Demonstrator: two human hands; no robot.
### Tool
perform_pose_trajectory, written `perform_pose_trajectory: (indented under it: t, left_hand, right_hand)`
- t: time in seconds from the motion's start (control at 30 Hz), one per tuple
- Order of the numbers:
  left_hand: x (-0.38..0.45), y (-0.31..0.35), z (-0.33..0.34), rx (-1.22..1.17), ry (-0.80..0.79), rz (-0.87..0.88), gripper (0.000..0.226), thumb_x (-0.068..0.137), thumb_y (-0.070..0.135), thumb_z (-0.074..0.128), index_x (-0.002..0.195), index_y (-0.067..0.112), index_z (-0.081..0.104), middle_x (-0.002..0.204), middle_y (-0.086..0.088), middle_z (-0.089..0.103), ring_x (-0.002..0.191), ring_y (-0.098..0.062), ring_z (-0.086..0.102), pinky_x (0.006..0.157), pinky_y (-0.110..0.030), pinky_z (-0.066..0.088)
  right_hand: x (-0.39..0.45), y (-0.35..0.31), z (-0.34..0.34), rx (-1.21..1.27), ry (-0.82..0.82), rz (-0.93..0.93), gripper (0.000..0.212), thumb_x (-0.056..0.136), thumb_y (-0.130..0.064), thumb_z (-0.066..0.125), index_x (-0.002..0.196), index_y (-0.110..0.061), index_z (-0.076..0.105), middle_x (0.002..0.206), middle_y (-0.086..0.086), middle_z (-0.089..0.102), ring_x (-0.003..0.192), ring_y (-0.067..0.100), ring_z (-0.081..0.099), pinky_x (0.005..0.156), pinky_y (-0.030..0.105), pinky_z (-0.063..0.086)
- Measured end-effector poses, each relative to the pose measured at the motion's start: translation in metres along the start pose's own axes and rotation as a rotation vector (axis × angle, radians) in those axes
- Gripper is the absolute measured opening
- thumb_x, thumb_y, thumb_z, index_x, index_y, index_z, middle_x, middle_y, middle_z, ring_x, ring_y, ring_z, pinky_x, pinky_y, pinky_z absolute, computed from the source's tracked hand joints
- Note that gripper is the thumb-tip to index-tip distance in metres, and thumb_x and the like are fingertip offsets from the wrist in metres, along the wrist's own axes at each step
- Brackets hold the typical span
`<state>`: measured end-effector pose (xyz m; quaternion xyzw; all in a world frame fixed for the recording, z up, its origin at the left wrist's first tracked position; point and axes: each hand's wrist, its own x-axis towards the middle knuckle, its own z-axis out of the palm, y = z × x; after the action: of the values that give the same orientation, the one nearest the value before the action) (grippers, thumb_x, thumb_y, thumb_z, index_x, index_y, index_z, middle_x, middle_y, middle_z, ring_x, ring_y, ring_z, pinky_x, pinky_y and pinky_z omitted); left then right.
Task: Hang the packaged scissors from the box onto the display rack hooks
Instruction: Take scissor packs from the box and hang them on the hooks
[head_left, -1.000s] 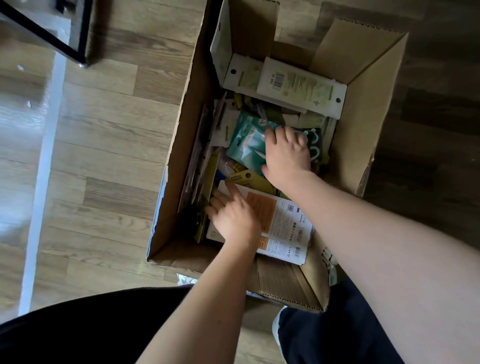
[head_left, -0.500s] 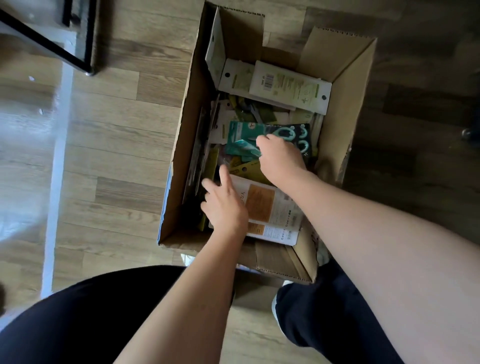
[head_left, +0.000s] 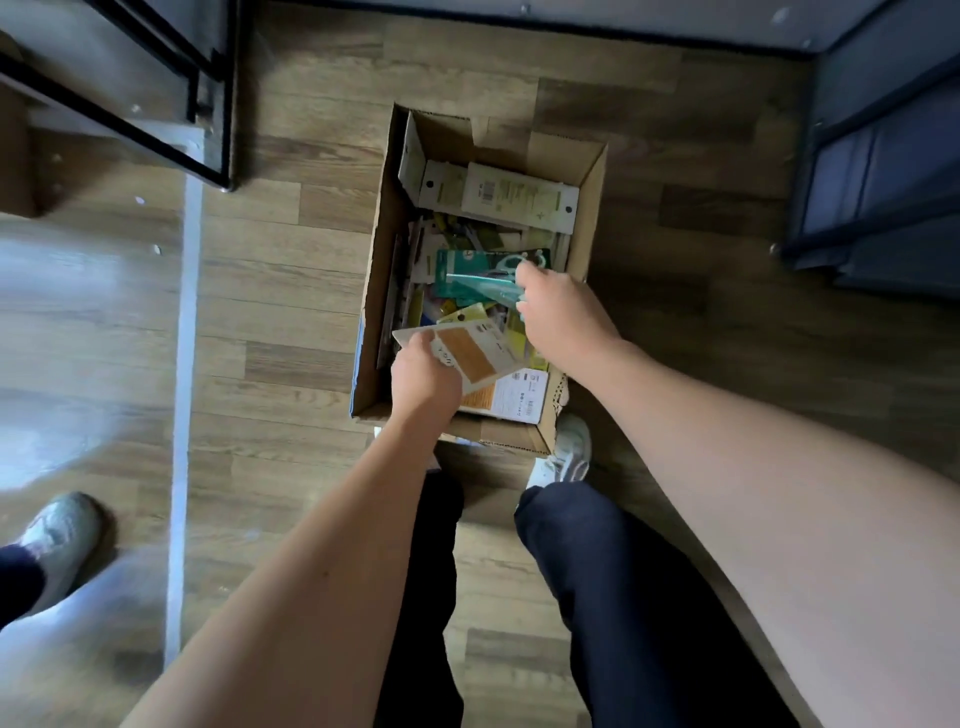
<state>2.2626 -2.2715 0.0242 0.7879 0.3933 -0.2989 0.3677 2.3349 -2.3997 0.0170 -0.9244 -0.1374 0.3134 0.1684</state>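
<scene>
An open cardboard box stands on the wooden floor, filled with several packaged scissors. My left hand grips a white card package with an orange panel, lifted at the box's near end. My right hand holds a teal scissors package by its right end, raised above the pile. A similar white and orange package lies flat under my left hand's package. Two long white packages lean at the far end of the box.
A black metal frame stands at the upper left. A dark blue fixture fills the upper right. My legs in dark trousers and a light shoe are just behind the box. Another light shoe shows at the left.
Both hands have closed on packages and lifted them out of the pile. The camera has risen, so the box looks smaller and farther away.
</scene>
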Motion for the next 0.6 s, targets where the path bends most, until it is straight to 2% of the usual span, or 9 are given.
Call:
perform_pose_trajectory:
  t: [0.1, 0.2, 0.27, 0.33, 0.43, 0.47, 0.53, 0.6]
  left_hand:
    - [-0.033, 0.017, -0.019, -0.069, -0.025, -0.050, 0.050, 0.091, 0.002, 0.035, 0.141, 0.007, 0.036, 0.130, -0.014, 0.051, 0.112, -0.029, 0.054, 0.079, -0.032, 0.046]
    - [-0.065, 0.035, -0.039, -0.185, -0.085, -0.096, 0.051, 0.088, 0.013, 0.041, 0.138, 0.004, 0.041, 0.126, -0.021, 0.055, 0.111, -0.031, 0.056, 0.090, -0.039, 0.048]
    - [-0.085, 0.046, -0.051, -0.232, -0.091, -0.053, 0.050, 0.082, 0.010, 0.047, 0.132, 0.011, 0.048, 0.117, -0.013, 0.061, 0.106, -0.025, 0.059, 0.092, -0.039, 0.051]
    - [-0.102, 0.057, -0.064, -0.243, -0.067, 0.014, 0.052, 0.078, 0.003, 0.050, 0.127, 0.017, 0.051, 0.111, -0.006, 0.063, 0.103, -0.021, 0.059, 0.089, -0.038, 0.053]
    - [-0.124, 0.075, -0.087, -0.271, -0.053, 0.060, 0.041, 0.077, 0.001, 0.057, 0.113, 0.020, 0.049, 0.098, 0.001, 0.062, 0.093, -0.015, 0.061, 0.076, -0.027, 0.054]
    - [-0.132, 0.081, -0.096, -0.257, -0.049, 0.084, 0.044, 0.076, 0.000, 0.060, 0.113, 0.019, 0.050, 0.097, 0.002, 0.062, 0.092, -0.014, 0.061, 0.074, -0.025, 0.053]
    - [-0.146, 0.092, -0.116, -0.152, 0.009, 0.149, 0.052, 0.074, -0.002, 0.057, 0.121, 0.020, 0.052, 0.104, 0.000, 0.064, 0.100, -0.019, 0.061, 0.080, -0.033, 0.054]
    - [-0.164, 0.102, -0.137, 0.034, 0.167, 0.240, 0.055, 0.077, -0.002, 0.052, 0.126, 0.022, 0.053, 0.112, -0.004, 0.064, 0.103, -0.025, 0.060, 0.087, -0.042, 0.052]
  right_hand:
    - [-0.033, -0.008, -0.029, 0.007, 0.014, -0.024, 0.007, 0.096, -0.007, 0.045, 0.100, -0.012, 0.044, 0.101, 0.012, 0.062, 0.078, 0.025, 0.056, 0.059, 0.034, 0.044]
    - [-0.061, -0.016, -0.057, -0.008, 0.021, -0.039, 0.011, 0.095, -0.006, 0.047, 0.104, -0.011, 0.047, 0.101, 0.011, 0.063, 0.074, 0.022, 0.055, 0.058, 0.033, 0.045]
    - [-0.076, -0.022, -0.075, -0.009, 0.024, -0.036, 0.010, 0.095, -0.007, 0.048, 0.103, -0.012, 0.047, 0.101, 0.010, 0.064, 0.079, 0.024, 0.060, 0.060, 0.034, 0.050]
    - [-0.089, -0.028, -0.094, -0.012, 0.047, -0.028, 0.008, 0.095, -0.007, 0.048, 0.101, -0.012, 0.047, 0.099, 0.010, 0.064, 0.080, 0.027, 0.062, 0.062, 0.036, 0.052]
    - [-0.107, -0.036, -0.123, -0.007, 0.081, -0.016, 0.008, 0.096, -0.006, 0.045, 0.100, -0.013, 0.047, 0.096, 0.010, 0.064, 0.078, 0.028, 0.062, 0.062, 0.037, 0.052]
    - [-0.112, -0.039, -0.133, -0.008, 0.085, -0.015, 0.008, 0.096, -0.007, 0.045, 0.101, -0.013, 0.047, 0.097, 0.010, 0.064, 0.078, 0.028, 0.062, 0.062, 0.037, 0.053]
    - [-0.122, -0.046, -0.157, -0.012, 0.099, -0.016, 0.009, 0.096, -0.008, 0.045, 0.103, -0.013, 0.047, 0.099, 0.009, 0.064, 0.079, 0.027, 0.063, 0.060, 0.035, 0.052]
    - [-0.131, -0.055, -0.183, -0.001, 0.139, -0.016, 0.010, 0.096, -0.008, 0.045, 0.104, -0.012, 0.049, 0.101, 0.010, 0.064, 0.081, 0.027, 0.062, 0.058, 0.032, 0.047]
